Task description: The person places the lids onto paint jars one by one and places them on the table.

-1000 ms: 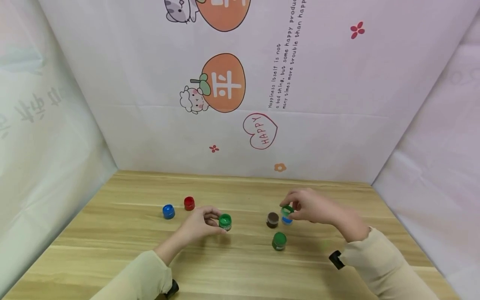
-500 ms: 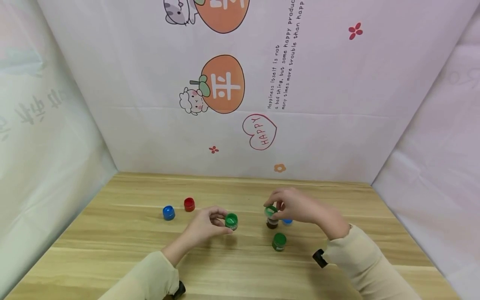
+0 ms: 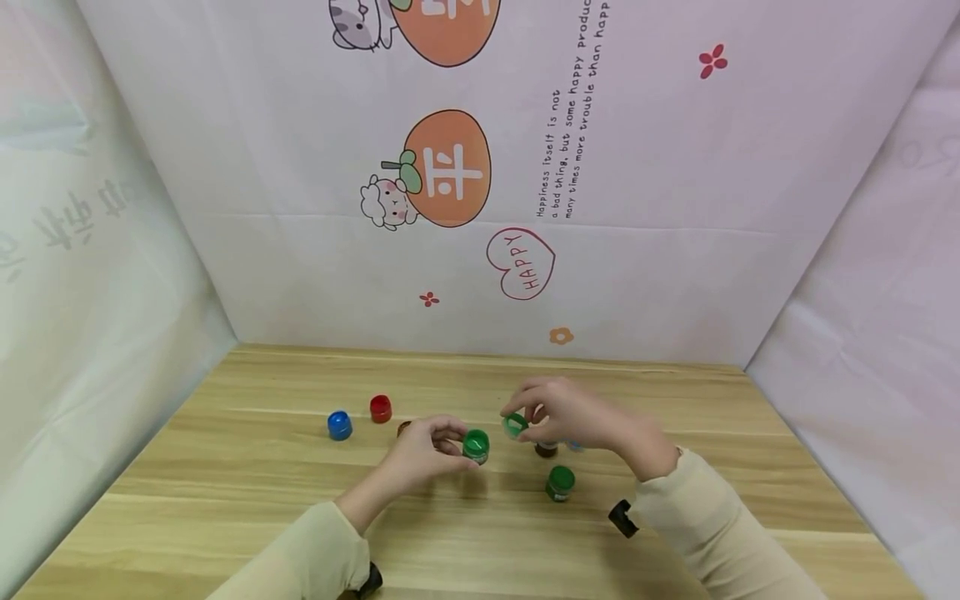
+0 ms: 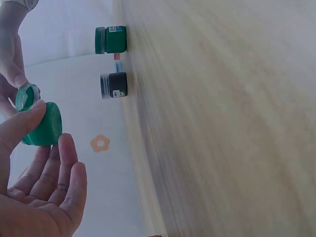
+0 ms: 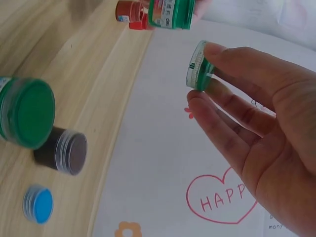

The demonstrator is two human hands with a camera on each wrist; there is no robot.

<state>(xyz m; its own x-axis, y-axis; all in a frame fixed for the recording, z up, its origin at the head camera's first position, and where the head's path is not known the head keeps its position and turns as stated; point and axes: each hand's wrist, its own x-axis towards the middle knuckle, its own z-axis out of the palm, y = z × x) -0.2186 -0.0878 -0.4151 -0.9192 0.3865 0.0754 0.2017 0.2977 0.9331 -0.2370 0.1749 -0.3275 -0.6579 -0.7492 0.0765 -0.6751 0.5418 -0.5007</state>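
Observation:
My left hand point(image 3: 429, 454) holds an open paint jar point(image 3: 476, 447), its green paint facing up, between thumb and fingers above the table. To the right of the jar, my right hand point(image 3: 566, 414) pinches a clear, green-stained lid point(image 3: 514, 426) by its edge. In the right wrist view the lid point(image 5: 196, 69) is apart from the green jar point(image 5: 170, 12). Below the right hand stand a lidded green jar point(image 3: 560, 483) and a dark brown jar point(image 3: 547, 450), partly covered by the hand. A blue-lidded jar point(image 5: 38, 204) is mostly hidden behind the hand in the head view.
On the left of the wooden table point(image 3: 187, 483) stand an open blue jar point(image 3: 340, 426) and an open red jar point(image 3: 380, 408). A brownish-orange jar point(image 3: 403, 427) peeks out behind the left hand. White printed cloth point(image 3: 637, 275) walls the table at the back and both sides.
My right hand has carried the lid leftward, from over the blue-lidded jar past the dark brown one. The left hand has shifted slightly right with the open green jar, uncovering the brownish-orange jar.

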